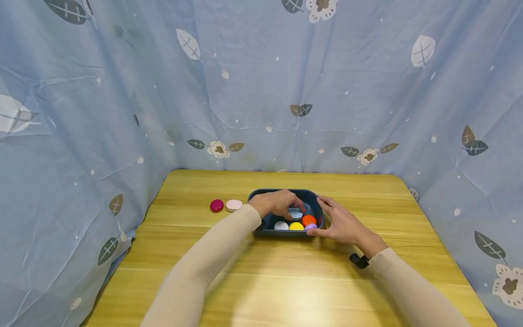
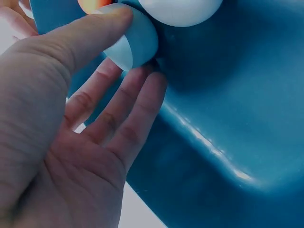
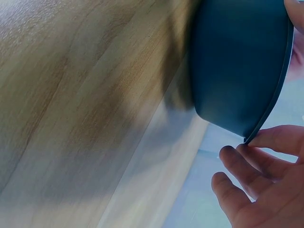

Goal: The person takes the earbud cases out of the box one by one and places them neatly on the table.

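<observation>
My left hand (image 1: 279, 203) reaches down into a dark blue rectangular box (image 1: 265, 233). It pinches a smooth light-blue oval piece (image 2: 142, 40) between thumb and fingers; in the head view this piece (image 1: 295, 214) is partly covered by the hand. Along the box's near side lie a white piece (image 1: 281, 225), a yellow piece (image 1: 296, 226), an orange piece (image 1: 309, 220) and a purple piece (image 1: 311, 226). My right hand (image 1: 341, 223) holds the box's right end, thumb at the near side and fingertips on the rim at the far corner, as the right wrist view shows.
Left of the box, a dark red round piece (image 1: 216, 205) and a pale pink oval piece (image 1: 234, 205) lie on the wood-patterned table (image 1: 278, 281). A blue patterned curtain (image 1: 261, 91) hangs behind the table and along both sides.
</observation>
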The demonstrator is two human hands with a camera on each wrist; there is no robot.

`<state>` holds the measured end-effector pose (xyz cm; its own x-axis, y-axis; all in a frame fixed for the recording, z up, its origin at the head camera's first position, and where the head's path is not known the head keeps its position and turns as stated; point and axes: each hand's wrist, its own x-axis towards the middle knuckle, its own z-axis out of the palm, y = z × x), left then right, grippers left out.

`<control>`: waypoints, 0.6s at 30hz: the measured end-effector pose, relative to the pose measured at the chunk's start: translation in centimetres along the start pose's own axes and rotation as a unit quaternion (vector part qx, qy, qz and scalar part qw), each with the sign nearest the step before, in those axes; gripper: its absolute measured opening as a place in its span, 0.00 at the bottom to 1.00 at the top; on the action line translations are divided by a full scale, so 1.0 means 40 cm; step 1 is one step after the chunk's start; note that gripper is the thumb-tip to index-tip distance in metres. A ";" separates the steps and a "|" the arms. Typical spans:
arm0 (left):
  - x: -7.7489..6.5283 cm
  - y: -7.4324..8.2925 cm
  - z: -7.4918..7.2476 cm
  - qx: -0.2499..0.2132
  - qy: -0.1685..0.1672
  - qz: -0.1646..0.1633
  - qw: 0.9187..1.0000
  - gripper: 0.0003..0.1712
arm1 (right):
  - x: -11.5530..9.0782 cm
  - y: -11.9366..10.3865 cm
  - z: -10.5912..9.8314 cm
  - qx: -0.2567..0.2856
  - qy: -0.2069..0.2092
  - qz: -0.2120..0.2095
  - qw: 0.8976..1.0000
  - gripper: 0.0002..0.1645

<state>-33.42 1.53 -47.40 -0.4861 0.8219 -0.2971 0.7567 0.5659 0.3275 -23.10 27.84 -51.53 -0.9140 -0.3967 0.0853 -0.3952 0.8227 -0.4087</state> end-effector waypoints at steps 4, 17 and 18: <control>0.001 -0.002 -0.001 0.010 0.007 0.005 1.000 0.27 | 0.000 -0.002 0.000 0.000 0.001 -0.002 1.000 0.75; -0.066 -0.011 -0.046 -0.004 0.068 0.032 0.997 0.28 | 0.002 -0.007 -0.001 0.004 -0.010 0.015 1.000 0.76; -0.075 -0.012 -0.050 -0.007 0.073 0.032 0.997 0.28 | 0.001 -0.008 -0.002 0.003 -0.011 0.016 1.000 0.76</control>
<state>-33.21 -1.08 -44.88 -0.4961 0.8567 -0.1413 0.7825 0.5116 0.3548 -23.03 27.60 -51.34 -0.9235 -0.3799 0.0524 -0.3660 0.8321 -0.4168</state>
